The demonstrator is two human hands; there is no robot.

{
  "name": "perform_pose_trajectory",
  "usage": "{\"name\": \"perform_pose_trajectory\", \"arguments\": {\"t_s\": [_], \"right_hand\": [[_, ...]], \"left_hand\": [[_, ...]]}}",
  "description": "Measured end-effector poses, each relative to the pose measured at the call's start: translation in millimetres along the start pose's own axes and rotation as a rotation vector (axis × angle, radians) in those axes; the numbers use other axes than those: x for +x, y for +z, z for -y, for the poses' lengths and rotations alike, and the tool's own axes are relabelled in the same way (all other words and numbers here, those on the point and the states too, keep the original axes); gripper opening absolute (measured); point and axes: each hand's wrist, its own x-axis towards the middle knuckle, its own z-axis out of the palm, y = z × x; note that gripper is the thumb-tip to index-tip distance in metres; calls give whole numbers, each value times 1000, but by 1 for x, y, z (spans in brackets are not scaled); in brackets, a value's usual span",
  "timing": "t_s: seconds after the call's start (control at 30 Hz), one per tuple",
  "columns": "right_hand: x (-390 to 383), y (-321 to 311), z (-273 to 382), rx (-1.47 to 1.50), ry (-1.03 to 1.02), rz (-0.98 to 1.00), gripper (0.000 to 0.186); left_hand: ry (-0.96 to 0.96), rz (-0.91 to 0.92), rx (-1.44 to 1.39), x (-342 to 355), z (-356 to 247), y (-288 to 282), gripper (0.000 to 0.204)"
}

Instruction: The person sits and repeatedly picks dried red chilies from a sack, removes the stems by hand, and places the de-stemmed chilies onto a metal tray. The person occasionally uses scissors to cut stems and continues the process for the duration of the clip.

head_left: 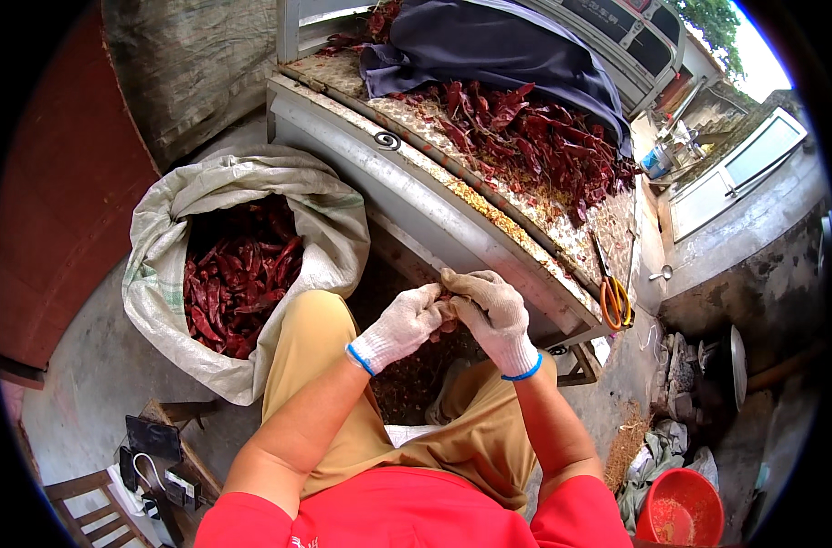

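Observation:
My left hand (402, 324) and my right hand (484, 315), both in pale knit gloves with blue cuffs, meet over my lap with fingers closed around something small and dark reddish, mostly hidden. An open white woven sack (146, 256) full of dried red chilies (233, 283) stands left of my knees. In front of me, a metal-sided table (343, 146) holds a heap of dried chilies (525, 137), partly under a dark cloth (480, 50). Orange-handled scissors (609, 294) lie at the table's right end, beyond my right hand.
A red panel (64, 183) rises at far left. A wooden chair (87, 507) and a small stand with electronic devices (155, 443) are at lower left. A red basin (678, 507), bags (651, 466) and dark clutter (690, 374) lie on the right, below a white-framed pane (736, 169).

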Motion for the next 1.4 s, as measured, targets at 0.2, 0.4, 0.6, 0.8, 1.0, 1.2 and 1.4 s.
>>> {"name": "perform_pose_trajectory", "arguments": {"t_s": [0.2, 0.4, 0.6, 0.8, 1.0, 1.2, 1.4], "right_hand": [[-1, 12, 3, 14, 67, -130, 18], [4, 24, 16, 722, 789, -188, 18], [4, 23, 10, 964, 932, -172, 21], [1, 21, 4, 1057, 1013, -148, 25], [-2, 19, -8, 1122, 1130, -53, 23], [-4, 15, -14, 1111, 1236, 64, 26], [-12, 17, -34, 1170, 1309, 25, 25]], "left_hand": [[12, 95, -165, 1, 5, -6, 37], [44, -6, -195, -1, 9, -2, 32], [-9, -9, -242, -2, 5, 1, 26], [-39, 6, -254, -4, 4, 3, 21], [-50, 21, -159, -6, 4, 2, 19], [-9, 35, -47, -8, -1, 5, 20], [34, 66, -14, -6, 5, 6, 25]]}}
